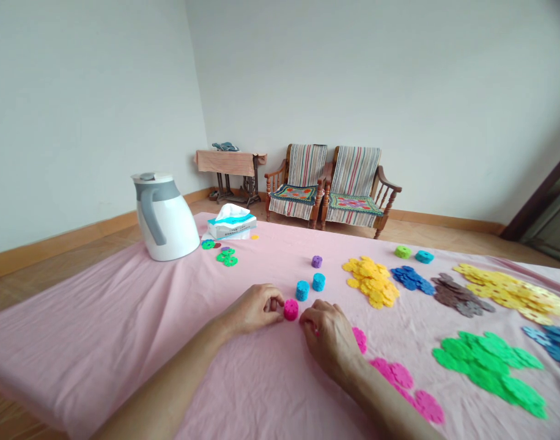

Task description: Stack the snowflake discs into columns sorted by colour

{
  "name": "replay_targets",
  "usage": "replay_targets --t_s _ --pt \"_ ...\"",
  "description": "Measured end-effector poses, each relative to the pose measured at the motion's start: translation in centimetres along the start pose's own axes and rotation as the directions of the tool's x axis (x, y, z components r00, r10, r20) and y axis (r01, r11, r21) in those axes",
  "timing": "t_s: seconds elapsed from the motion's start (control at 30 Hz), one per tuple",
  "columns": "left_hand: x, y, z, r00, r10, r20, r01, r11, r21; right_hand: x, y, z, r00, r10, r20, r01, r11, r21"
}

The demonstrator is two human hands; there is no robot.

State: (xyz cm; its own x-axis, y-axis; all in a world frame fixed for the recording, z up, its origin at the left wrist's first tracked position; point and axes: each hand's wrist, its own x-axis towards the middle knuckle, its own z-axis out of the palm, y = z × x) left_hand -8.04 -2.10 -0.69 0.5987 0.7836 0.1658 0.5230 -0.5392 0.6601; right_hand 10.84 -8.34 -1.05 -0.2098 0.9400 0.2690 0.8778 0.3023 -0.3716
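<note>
Left hand [252, 310] is pinching the pink disc stack [290, 309] standing on the desk [124, 318] near the blue stacks [302, 290]. Right hand [329, 335] is curling beside it, grip unclear. Probably light, stiff plastic, topple-prone; holding by the sides.

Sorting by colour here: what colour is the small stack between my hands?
Bright pink; the stack shows best in the head view.
</note>
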Motion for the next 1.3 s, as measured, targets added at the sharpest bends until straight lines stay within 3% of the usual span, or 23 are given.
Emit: replay_targets --t_s 0.5,0.7,0.83,0.93,1.03,1.13,1.2,1.3 --pt "0.2 0.2 -0.1 1.0 0.006 0.015 -0.006 1.0 0.021 0.1 0.0 0.4 0.999 -0.037 0.014 0.036 0.999 0.026" --pt "0.2 0.0 0.0 0.999 0.019 -0.047 -0.017 0.999 0.043 0.1 0.2 0.0 0.999 -0.032 -0.026 0.035 0.994 0.101" --pt "0.3 0.0 -0.1 0.977 0.028 -0.209 -0.016 0.998 0.062 0.4 2.9 -1.3 0.989 0.052 -0.139 -0.028 0.986 0.167" --pt "0.1 0.8 -0.2 0.941 0.045 -0.335 -0.024 0.997 0.068 0.6 6.7 -2.1 0.969 0.163 -0.185 -0.143 0.983 0.12" --pt "-0.2 2.4 0.2 0.909 0.134 -0.395 -0.107 0.99 0.091 0.3 10.5 -2.1 0.948 0.244 -0.203 -0.234 0.97 0.073" --pt "-0.6 4.7 1.5 0.924 0.229 -0.305 -0.21 0.973 0.095 -0.2 12.5 -1.8 0.933 0.295 -0.208 -0.277 0.954 0.111" --pt "-0.9 6.2 2.6 0.959 0.244 -0.146 -0.235 0.969 0.073 -0.4 12.9 -1.7 0.925 0.321 -0.204 -0.298 0.945 0.137" --pt "-1.0 7.9 4.2 0.974 0.219 0.062 -0.225 0.966 0.126 -0.4 12.8 -1.7 0.927 0.32 -0.198 -0.296 0.945 0.141"
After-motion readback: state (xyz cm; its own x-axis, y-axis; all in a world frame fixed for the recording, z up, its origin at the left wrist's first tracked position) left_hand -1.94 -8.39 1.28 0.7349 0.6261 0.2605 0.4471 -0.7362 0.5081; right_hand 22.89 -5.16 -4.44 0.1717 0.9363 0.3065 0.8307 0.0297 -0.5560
